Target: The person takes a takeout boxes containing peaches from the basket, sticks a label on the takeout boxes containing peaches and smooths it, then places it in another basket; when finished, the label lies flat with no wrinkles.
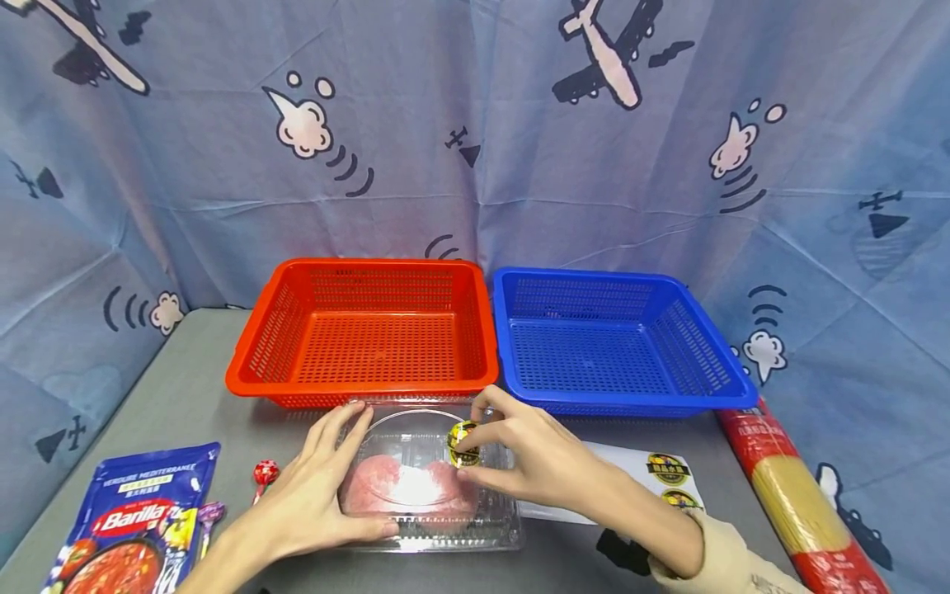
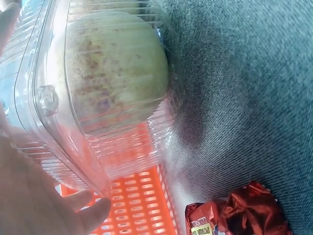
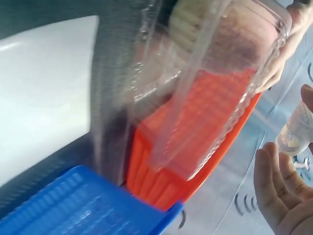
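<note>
Steadying a clear plastic clamshell box [image 1: 426, 483] on the grey table [image 1: 185, 396], just in front of the red basket [image 1: 367, 330]: left hand [image 1: 319, 495] with fingers spread along the box's left side and thumb on its near edge, holding it. Pinching a round gold-and-black sticker [image 1: 462, 443] between thumb and fingertips on the lid: right hand [image 1: 530, 458], fingers curled narrow around it.

Seen from the head view only: a pinkish mound inside the box, the blue basket [image 1: 612, 338] touching the red one on the right, a white sticker sheet [image 1: 653, 478] partly hidden under the right forearm, a long spaghetti packet [image 1: 797, 503] at the far right, a Barilla sauce pouch [image 1: 137, 528] at the near left, and two lollipops [image 1: 263, 474] between pouch and left hand.

Shown close in the left wrist view: a pale, speckled rounded lump [image 2: 115, 66] under the ribbed lid, a red foil wrapper [image 2: 239, 213] beside it, red mesh behind.

Shown in the right wrist view: box wall [image 3: 205, 88] blurred across the red basket, blue rim [image 3: 83, 205] below, sticker itself not visible.
</note>
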Demonstrator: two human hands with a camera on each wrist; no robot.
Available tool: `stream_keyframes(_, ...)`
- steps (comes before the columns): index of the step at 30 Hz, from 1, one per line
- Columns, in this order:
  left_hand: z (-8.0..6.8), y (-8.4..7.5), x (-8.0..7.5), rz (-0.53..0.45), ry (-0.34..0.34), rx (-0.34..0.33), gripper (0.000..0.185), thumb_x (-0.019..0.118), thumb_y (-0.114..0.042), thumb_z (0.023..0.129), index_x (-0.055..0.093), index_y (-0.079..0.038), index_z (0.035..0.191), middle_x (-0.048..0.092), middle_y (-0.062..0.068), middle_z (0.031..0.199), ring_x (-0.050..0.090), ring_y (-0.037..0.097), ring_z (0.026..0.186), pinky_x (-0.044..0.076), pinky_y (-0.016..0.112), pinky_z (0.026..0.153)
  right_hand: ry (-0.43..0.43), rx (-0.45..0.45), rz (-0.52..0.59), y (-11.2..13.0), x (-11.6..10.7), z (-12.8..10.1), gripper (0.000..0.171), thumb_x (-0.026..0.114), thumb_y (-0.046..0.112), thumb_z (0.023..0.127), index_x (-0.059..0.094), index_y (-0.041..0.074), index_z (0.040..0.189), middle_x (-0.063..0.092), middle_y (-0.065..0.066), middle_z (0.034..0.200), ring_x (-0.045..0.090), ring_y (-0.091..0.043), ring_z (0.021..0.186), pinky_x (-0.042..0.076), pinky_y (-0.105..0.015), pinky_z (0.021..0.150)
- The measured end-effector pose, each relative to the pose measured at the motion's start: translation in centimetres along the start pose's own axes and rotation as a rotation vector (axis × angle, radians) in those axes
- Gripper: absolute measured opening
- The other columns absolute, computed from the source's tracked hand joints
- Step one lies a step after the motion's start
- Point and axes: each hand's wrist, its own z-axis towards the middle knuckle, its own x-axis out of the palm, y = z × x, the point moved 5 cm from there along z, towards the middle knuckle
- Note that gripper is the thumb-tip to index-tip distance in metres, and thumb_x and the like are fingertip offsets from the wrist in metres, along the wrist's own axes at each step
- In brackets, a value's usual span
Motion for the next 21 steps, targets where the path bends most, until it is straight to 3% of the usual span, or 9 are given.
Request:
stream_keyframes(8,0.0,0.0,0.0,-0.003,0.002,0.002,0.128,0.073,-0.085,0.066,0.031,-0.011,0.161,0.026,0.006,0.166,0.027,0.031,0.151,0.051,0.056,0.105,0.122,-0.042,-0.045,1.5,1.5,3.7,0.015,0.083,0.032,0.086,0.081,0.022,0.096,0.058,0.002,0.102,0.057,-0.004,0.072,0.044,-0.012,0.064)
stream_keyframes(14,0.0,0.0,0.0,-0.005,0.002,0.006,0.127,0.073,-0.084,0.067,0.031,-0.011,0.161,0.026,0.007,0.166,0.026,0.032,0.152,0.05,0.056,0.106,0.231,-0.007,-0.044,2.1,2.8,5.5,0.018,0.083,0.032,0.086,0.082,0.02,0.1,0.059,0.002,0.1,0.052,-0.004,0.069,0.04,-0.012,0.055)
stream_keyframes(21,-0.1,0.0,0.0,-0.011,0.003,0.007,0.127,0.074,-0.083,0.066,0.032,-0.009,0.161,0.025,0.007,0.166,0.026,0.032,0.152,0.049,0.057,0.106,0.288,0.011,-0.105,2.5,3.7,6.6,0.019,0.083,0.034,0.086,0.082,0.021,0.1,0.059,0.001,0.1,0.051,-0.003,0.067,0.038,-0.013,0.048)
